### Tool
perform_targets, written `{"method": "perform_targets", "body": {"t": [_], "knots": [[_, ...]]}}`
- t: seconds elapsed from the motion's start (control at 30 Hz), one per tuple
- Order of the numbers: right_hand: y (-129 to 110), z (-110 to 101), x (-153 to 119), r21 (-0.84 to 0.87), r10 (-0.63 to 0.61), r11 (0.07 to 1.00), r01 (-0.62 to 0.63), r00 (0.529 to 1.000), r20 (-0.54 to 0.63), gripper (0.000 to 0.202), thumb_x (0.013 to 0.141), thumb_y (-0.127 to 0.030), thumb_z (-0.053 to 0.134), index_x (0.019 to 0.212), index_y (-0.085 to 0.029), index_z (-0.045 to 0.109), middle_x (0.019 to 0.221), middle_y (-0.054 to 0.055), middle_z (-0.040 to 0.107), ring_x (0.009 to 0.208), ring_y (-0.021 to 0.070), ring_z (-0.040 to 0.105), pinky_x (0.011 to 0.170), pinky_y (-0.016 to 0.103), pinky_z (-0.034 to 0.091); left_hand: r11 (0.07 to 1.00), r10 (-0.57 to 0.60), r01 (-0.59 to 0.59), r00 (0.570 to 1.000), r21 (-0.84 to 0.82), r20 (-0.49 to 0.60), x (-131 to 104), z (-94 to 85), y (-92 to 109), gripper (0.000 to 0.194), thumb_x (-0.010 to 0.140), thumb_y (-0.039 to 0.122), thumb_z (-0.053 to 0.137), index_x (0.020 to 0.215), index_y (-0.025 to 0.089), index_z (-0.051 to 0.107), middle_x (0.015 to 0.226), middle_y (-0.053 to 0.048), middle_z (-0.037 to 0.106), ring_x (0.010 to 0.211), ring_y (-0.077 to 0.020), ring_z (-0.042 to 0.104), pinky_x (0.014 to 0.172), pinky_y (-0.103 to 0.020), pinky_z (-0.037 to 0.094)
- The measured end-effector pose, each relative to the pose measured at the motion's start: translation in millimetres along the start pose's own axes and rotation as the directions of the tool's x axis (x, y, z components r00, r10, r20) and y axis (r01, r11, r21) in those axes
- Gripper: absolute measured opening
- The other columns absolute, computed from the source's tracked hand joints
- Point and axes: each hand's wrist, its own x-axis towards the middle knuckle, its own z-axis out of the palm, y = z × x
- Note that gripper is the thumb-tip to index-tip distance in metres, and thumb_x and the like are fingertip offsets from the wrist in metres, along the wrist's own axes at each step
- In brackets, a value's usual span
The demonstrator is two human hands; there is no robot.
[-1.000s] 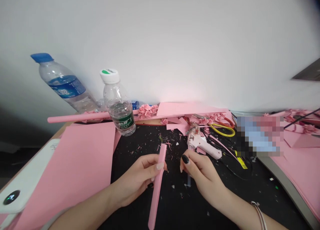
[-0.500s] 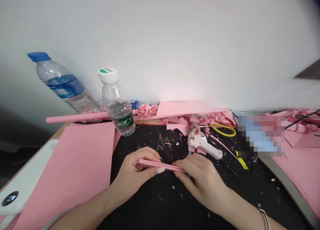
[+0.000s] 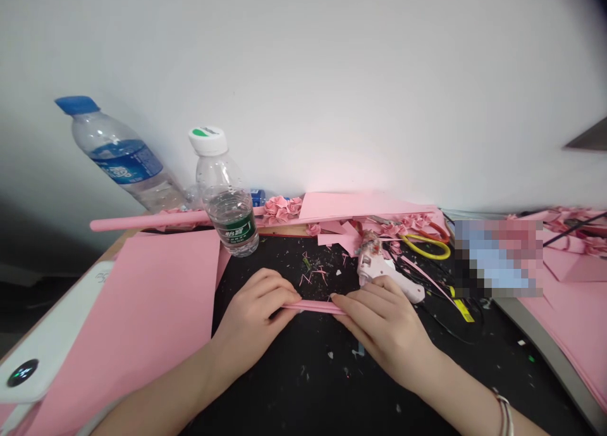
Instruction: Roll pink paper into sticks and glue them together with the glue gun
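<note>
A narrow folded strip of pink paper (image 3: 317, 306) spans the gap between my two hands over the black mat (image 3: 303, 398). My left hand (image 3: 258, 309) pinches its left end, with the fingers on top and the thumb below. At the other end my right hand (image 3: 382, 325) grips the strip the same way; both ends are hidden inside the fingers. Just behind my right hand lies a white hot glue gun (image 3: 396, 281), partly covered by my fingers. Small pink paper scraps (image 3: 320, 273) litter the mat beyond the strip.
Pink paper sheets (image 3: 156, 297) and a white device (image 3: 52, 335) lie at left. A water bottle (image 3: 234, 218) and a blue-capped bottle (image 3: 128, 157) stand behind. Paper roses (image 3: 279, 208), a long pink roll (image 3: 152, 221) and yellow-handled scissors (image 3: 429, 247) line the wall. More pink sheets (image 3: 576, 316) lie right.
My left hand has shifted its grip, its fingers now closing over the strip's left end, which stuck out before. The strip lies more level, and my right fingers sit further over it.
</note>
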Motion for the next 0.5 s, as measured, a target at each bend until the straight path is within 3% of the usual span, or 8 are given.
{"method": "perform_targets", "body": {"t": [0.5], "knots": [[4.7,-6.6,2.7,0.048,0.113,0.993,-0.112,0.994,-0.009,0.009,0.085,-0.023,0.06,0.085,-0.015,0.062,0.07,0.002,0.067,0.064,0.0158,0.055,0.064,0.032,0.032,0.992,-0.122,0.122,0.992,-0.019,0.036,-0.6,0.9,5.0,0.021,0.081,0.008,0.059,0.061,0.015,0.055,0.068,0.0,0.059,0.073,-0.0137,0.049,0.066,-0.026,0.041]]}}
